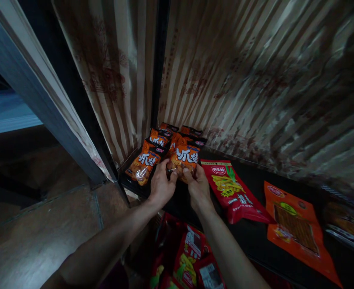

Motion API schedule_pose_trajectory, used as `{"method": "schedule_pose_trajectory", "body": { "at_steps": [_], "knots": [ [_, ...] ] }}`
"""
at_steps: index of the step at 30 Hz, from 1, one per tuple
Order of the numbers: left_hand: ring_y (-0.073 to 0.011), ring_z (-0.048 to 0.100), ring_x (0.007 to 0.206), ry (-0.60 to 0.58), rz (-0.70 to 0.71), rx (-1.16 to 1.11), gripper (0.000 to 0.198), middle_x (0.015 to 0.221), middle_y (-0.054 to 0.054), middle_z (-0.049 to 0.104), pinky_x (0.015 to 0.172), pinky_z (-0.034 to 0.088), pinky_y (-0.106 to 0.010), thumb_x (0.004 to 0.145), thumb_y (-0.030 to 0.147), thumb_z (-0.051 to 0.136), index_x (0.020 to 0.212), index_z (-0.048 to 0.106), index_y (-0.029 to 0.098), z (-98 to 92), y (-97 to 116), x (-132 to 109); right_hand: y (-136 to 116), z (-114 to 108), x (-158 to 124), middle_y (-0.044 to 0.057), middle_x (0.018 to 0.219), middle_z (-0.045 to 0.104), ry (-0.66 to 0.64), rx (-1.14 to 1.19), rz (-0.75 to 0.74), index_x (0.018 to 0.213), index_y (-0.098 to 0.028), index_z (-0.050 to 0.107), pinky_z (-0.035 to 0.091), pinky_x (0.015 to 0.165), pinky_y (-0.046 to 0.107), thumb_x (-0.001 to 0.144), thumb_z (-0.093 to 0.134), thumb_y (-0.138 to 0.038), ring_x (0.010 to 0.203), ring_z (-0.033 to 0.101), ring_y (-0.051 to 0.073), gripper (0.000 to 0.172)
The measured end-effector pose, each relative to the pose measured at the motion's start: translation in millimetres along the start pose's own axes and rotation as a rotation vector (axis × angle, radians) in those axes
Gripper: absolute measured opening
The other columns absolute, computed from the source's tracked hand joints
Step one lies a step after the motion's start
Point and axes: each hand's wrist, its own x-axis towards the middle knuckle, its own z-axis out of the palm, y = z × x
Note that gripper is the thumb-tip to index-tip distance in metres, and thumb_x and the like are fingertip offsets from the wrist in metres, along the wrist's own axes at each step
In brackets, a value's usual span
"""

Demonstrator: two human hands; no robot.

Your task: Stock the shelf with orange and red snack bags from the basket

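Between my two hands is an orange and black snack bag with large white lettering, gripped near its lower edge. My left hand pinches its lower left side, and my right hand holds its lower right side, thumb on the front. Just left, another orange snack bag of the same kind leans on the dark shelf. Behind these, more matching orange bags stand in the corner, partly covered by the held one.
On the black shelf to the right lie a red snack bag, a flat orange packet and a dark packet. Below sit several red bags. A dark metal post rises at the left; patterned sheeting lines the back.
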Motion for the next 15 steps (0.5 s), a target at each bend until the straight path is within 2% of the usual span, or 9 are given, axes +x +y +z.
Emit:
{"method": "schedule_pose_trajectory", "body": {
  "at_steps": [5,11,15],
  "knots": [
    [-0.0234,0.038,0.131,-0.021,0.066,0.134,0.064,0.139,-0.013,0.045,0.111,0.027,-0.037,0.075,0.016,0.054,0.137,0.037,0.014,-1.3,-2.2,-8.9,5.4,9.5,4.3,0.002,0.103,0.067,0.0,-0.059,-0.009,0.109,-0.021,0.058,0.045,0.09,0.035,0.07,0.067,-0.034,0.095,0.062,0.018,0.042],
    [-0.0248,0.041,0.128,-0.068,0.069,0.219,0.062,0.137,-0.014,0.047,0.109,0.032,-0.038,0.078,0.016,0.049,0.138,0.037,0.014,-4.6,-2.7,-10.2,17.6,2.1,0.2,0.002,0.099,0.068,-0.004,-0.222,-0.007,0.108,-0.022,0.059,0.046,0.087,0.035,0.073,0.064,-0.038,0.092,0.063,0.019,0.039],
    [-0.0268,0.04,0.129,-0.078,0.023,0.314,0.062,0.139,-0.013,0.045,0.106,0.036,-0.04,0.078,0.017,0.048,0.139,0.037,0.017,-5.7,-1.8,-13.3,23.5,-4.5,-0.1,0.001,0.094,0.069,-0.012,-0.333,-0.025,0.104,-0.024,0.062,0.047,0.081,0.034,0.071,0.066,-0.039,0.085,0.063,0.019,0.036]
  ]
}}
